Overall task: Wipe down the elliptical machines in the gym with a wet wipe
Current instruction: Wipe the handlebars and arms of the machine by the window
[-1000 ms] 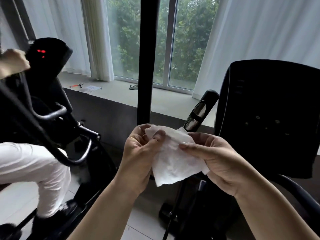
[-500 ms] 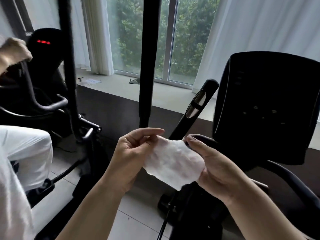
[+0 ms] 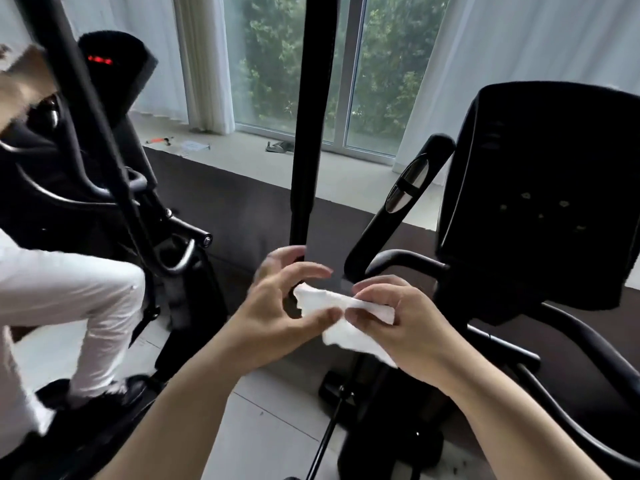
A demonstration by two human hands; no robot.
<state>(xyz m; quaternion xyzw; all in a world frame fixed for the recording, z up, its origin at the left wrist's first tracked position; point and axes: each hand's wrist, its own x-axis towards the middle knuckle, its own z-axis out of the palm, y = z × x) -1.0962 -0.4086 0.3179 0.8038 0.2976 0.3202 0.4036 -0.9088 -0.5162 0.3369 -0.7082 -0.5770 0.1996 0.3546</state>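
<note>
A white wet wipe (image 3: 346,318), crumpled into a folded strip, hangs between my two hands at the centre of the view. My left hand (image 3: 284,306) pinches its left end with thumb and curled fingers. My right hand (image 3: 398,323) pinches the right part, and the wipe's lower edge droops under it. Behind them stands the black elliptical: its console (image 3: 540,188) at the right, an angled grip with silver sensor (image 3: 408,188), and a tall upright moving handlebar (image 3: 311,116) just beyond my left fingers.
Another person in white trousers (image 3: 69,299) pedals a second elliptical (image 3: 114,74) at the left, its red display lit. A window sill (image 3: 242,157) with small items runs behind. Curved black handle tubes (image 3: 588,344) sweep low at the right. Pale floor tiles (image 3: 277,427) lie below.
The wipe went from spread flat between my hands to bunched into a narrow strip. My hands drew closer together. The person's leg at the left rose with the pedal stroke.
</note>
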